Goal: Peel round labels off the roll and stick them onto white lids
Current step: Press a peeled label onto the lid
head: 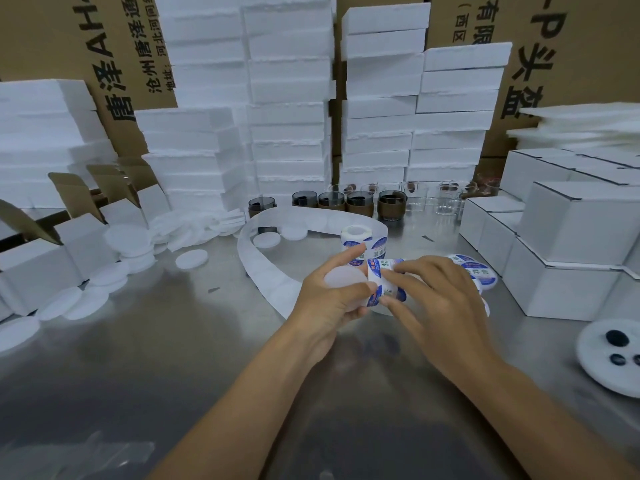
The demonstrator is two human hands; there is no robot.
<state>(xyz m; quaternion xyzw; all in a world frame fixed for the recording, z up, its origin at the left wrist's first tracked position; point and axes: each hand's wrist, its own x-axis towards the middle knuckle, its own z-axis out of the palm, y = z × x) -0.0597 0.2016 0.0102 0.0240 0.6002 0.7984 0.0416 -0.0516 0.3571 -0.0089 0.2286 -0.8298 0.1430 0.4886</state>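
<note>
Shiny grey metal makes the tabletop point(156, 358), and its big bare part lies at the front left, close to the person. Open white boxes point(31, 268) line the left edge, with a heap of white lids point(128, 240) spilling beside them. Tall foam blocks point(287, 98) wall off the back, and dark cups point(360, 202) stand in a row below them. A bare paper strip point(263, 268) loops across the middle to the label roll point(356, 235). The left hand point(329, 306) curls round one lid point(344, 280). Just beside it, the right hand point(440, 306) pinches a blue and white label point(384, 275) at that lid's edge. Labelled lids point(479, 271) lie behind this hand. Shut white boxes point(571, 237) crowd the right edge, and a white plate point(595, 375) sits at the near right.
</note>
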